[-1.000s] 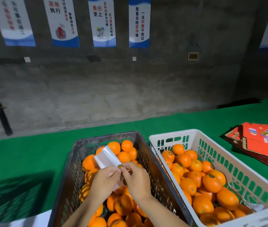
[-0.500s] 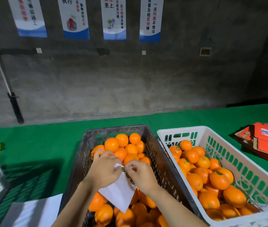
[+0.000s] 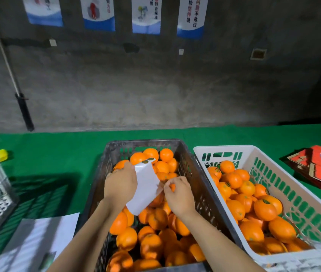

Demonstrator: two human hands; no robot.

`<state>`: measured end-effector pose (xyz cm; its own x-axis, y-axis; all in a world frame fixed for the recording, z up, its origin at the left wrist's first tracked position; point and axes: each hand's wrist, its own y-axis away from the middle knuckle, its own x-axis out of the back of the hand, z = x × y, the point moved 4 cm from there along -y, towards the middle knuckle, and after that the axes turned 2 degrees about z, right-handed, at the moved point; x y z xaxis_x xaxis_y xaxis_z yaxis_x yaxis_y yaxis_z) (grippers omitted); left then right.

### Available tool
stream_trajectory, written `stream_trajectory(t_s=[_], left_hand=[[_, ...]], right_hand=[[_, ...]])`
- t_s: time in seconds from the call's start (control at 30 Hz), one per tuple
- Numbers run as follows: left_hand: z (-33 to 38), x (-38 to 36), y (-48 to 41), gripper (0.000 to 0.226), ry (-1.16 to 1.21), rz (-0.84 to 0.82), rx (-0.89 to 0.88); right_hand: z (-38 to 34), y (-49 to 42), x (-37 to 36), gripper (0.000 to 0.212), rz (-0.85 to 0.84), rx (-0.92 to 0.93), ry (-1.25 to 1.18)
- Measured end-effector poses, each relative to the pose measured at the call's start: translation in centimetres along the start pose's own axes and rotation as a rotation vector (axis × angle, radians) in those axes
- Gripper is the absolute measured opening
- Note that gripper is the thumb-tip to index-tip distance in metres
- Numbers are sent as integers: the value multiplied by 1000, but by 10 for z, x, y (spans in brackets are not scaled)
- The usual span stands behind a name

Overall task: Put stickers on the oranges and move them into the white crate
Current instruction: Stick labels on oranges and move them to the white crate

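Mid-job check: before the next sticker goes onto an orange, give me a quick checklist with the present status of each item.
1. Sticker sheet held by left hand: ok.
2. Stickers left on the sheet, two at its top edge: ok.
3. Right hand has a sticker peeled at its fingertips: cannot tell.
4. Unlabelled oranges within reach in the dark crate: ok.
5. An orange picked out and in hand for labelling: not ok.
6. Room in the white crate for more: ok.

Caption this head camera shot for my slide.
Left hand holds white sticker sheet over dark plastic crate of oranges; right hand peels.
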<state>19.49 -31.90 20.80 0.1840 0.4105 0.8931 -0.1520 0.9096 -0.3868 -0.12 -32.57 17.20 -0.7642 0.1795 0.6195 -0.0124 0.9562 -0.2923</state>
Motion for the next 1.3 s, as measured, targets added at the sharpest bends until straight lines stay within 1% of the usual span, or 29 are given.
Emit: stream_trajectory(t_s=[0.07,0.1,0.17,0.23,0.27,0.33,0.4,0.47,0.6,0.63,0.67,0.73,0.77,0.83,0.97,1.1,1.17,1.2,1.27,1.3], left_hand=[[4,6,2,22,35,102,-13],[6,10,3,25,52,154,-31],[9,17,6,26,67,250,-60],[8,20,7,29,84,272,-44],[7,19,7,32,100,268,-30],[7,18,6,38,138,282,-40],[10,16,6,47,158,294,-93],[14,13,4,50,149,279,-143],[15,6,1,44,99,239,-168],[16,6,1,43,97,243,-172],[16,6,1,42,98,249,-177],[15,7,0,42,98,252,-182],[16,6,1,42,98,247,-185],[17,6,2,41,106,248,-202],[18,4,3,41,100,237,-223],[18,2,2,40,98,221,-218],[18,2,3,39,108,220,-211],[18,2,3,39,115,222,-208],[18,3,2,39,122,224,-204],[18,3,2,39,122,223,-202]], right_hand=[[8,4,-16,17,-304,-130,-6],[11,9,-26,17,-463,-157,39],[17,21,-45,9,-719,-160,199],[22,29,-59,20,-877,-126,288],[23,31,-63,22,-932,-102,305],[24,32,-66,20,-996,-92,324],[29,30,-70,19,-1026,-138,321],[31,30,-72,27,-1042,-185,310],[28,35,-75,68,-1092,-343,146],[26,36,-75,71,-1113,-352,163],[27,37,-75,65,-1133,-314,222],[31,38,-75,27,-1144,-204,376],[33,38,-76,22,-1125,-166,411],[37,38,-78,30,-1070,-149,406],[33,37,-78,28,-1041,-109,348],[34,34,-77,29,-1037,-149,341],[34,34,-77,23,-1027,-183,307],[34,34,-76,23,-1006,-202,288],[35,33,-72,34,-966,-246,265],[36,34,-71,35,-969,-257,261]])
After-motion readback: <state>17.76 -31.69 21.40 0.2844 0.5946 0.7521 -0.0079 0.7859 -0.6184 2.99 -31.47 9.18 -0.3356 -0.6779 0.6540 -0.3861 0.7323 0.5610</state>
